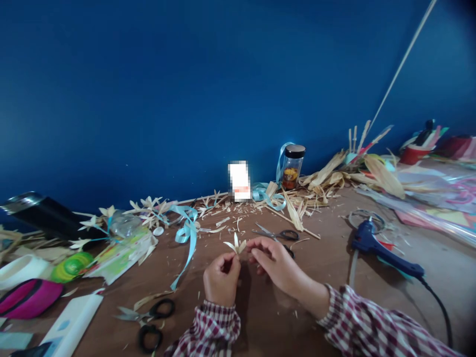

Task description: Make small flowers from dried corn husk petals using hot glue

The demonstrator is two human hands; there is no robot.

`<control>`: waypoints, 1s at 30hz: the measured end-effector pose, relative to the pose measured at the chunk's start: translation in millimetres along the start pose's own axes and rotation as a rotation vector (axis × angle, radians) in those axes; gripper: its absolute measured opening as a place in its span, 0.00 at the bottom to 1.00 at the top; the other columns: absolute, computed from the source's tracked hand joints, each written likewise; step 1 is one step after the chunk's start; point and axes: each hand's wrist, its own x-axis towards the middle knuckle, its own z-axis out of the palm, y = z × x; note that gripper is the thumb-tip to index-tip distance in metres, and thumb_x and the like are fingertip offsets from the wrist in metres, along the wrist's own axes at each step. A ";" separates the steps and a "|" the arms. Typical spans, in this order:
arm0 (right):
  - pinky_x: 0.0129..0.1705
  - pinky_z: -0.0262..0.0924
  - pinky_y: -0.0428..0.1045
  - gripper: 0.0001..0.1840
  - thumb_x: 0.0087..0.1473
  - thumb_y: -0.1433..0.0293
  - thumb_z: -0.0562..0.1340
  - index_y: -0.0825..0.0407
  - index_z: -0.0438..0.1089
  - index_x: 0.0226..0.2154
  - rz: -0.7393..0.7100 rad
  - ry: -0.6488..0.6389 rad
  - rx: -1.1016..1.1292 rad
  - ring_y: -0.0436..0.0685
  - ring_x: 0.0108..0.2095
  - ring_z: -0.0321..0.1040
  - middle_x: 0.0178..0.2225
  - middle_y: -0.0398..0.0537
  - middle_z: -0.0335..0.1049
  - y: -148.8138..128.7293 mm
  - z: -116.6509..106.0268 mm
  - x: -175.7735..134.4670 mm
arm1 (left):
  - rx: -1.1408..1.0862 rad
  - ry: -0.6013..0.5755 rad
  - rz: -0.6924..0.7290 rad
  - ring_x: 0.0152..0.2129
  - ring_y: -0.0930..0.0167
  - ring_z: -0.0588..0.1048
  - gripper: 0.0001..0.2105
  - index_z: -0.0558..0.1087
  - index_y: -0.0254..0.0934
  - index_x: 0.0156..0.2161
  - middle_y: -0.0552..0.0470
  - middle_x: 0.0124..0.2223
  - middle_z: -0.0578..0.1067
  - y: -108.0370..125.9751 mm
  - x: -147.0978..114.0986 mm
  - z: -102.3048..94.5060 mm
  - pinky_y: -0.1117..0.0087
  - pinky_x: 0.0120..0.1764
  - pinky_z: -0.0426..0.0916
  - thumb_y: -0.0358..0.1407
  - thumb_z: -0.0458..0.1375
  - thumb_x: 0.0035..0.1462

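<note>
A small pale corn-husk flower with narrow pointed petals stands upright over the middle of the table. My left hand is closed, pinching its base between thumb and forefinger. Just right of the petals is my right hand, its fingers loosely curved and thumb apart from the forefinger. The forefinger's tip is close to the right petal; I cannot tell whether they touch. Scissors with black handles lie beyond my right hand, partly hidden by it. Another pair of scissors rests at the lower left.
A blue glue gun with a black cord lies at right. Dried husks and a lidded jar stand along the blue wall. Light blue ribbon, husk flowers, a black tumbler and green tape are at left.
</note>
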 end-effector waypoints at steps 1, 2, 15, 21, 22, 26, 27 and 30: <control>0.22 0.60 0.41 0.10 0.53 0.68 0.54 0.53 0.67 0.37 -0.002 -0.020 -0.026 0.48 0.25 0.64 0.28 0.44 0.67 -7.8 -3.2 -6.5 | -0.005 -0.007 -0.005 0.18 0.69 0.73 0.10 0.75 0.33 0.27 0.50 0.20 0.76 -0.2 0.1 0.2 0.72 0.23 0.67 0.39 0.57 0.46; 0.21 0.59 0.41 0.11 0.54 0.68 0.53 0.53 0.67 0.37 0.006 -0.056 -0.064 0.48 0.24 0.63 0.28 0.44 0.67 -16.5 -7.0 -14.2 | -0.009 -0.010 -0.016 0.17 0.69 0.73 0.10 0.75 0.33 0.27 0.51 0.20 0.76 -0.5 0.2 0.4 0.73 0.22 0.67 0.39 0.57 0.46; 0.30 0.64 0.46 0.13 0.53 0.64 0.56 0.47 0.69 0.41 -0.138 -0.054 -0.997 0.54 0.31 0.70 0.34 0.48 0.74 -61.7 -125.6 -88.5 | -0.120 0.042 -0.102 0.13 0.70 0.73 0.11 0.75 0.34 0.26 0.53 0.16 0.74 0.9 -1.2 4.8 0.74 0.18 0.69 0.42 0.60 0.42; 0.34 0.66 0.49 0.15 0.54 0.59 0.54 0.47 0.68 0.41 -0.177 0.260 -1.032 0.56 0.35 0.71 0.38 0.49 0.73 -50.6 -163.0 -85.5 | -0.156 0.020 -0.139 0.14 0.71 0.73 0.11 0.74 0.34 0.26 0.54 0.16 0.74 3.6 -1.1 5.1 0.74 0.18 0.69 0.42 0.60 0.41; 0.33 0.66 0.47 0.15 0.55 0.60 0.54 0.47 0.67 0.42 -0.169 0.220 -1.001 0.55 0.34 0.71 0.37 0.48 0.73 -50.1 -160.1 -83.7 | -0.160 0.019 -0.144 0.14 0.71 0.73 0.11 0.74 0.34 0.26 0.54 0.16 0.73 3.9 -0.9 4.7 0.74 0.18 0.70 0.42 0.60 0.41; 0.37 0.63 0.50 0.13 0.55 0.65 0.54 0.48 0.66 0.43 -0.206 0.076 -1.171 0.57 0.38 0.70 0.39 0.49 0.72 -46.0 -134.7 -69.0 | -0.181 -0.034 -0.168 0.15 0.70 0.74 0.12 0.74 0.34 0.26 0.53 0.18 0.74 5.3 -0.3 3.3 0.73 0.19 0.71 0.42 0.61 0.41; 0.38 0.63 0.50 0.13 0.55 0.66 0.55 0.49 0.66 0.43 -0.214 0.025 -1.230 0.58 0.38 0.70 0.39 0.49 0.72 -44.4 -127.0 -64.6 | -0.198 -0.050 -0.181 0.15 0.70 0.74 0.12 0.74 0.34 0.27 0.53 0.18 0.75 5.7 -0.5 3.2 0.72 0.20 0.71 0.42 0.61 0.41; 0.37 0.62 0.51 0.11 0.52 0.69 0.58 0.51 0.67 0.40 -0.243 -0.151 -1.392 0.59 0.38 0.69 0.37 0.51 0.71 -38.9 -104.4 -54.3 | -0.268 -0.066 -0.232 0.16 0.70 0.74 0.12 0.73 0.33 0.28 0.51 0.20 0.76 6.6 -1.4 3.7 0.71 0.21 0.71 0.42 0.61 0.41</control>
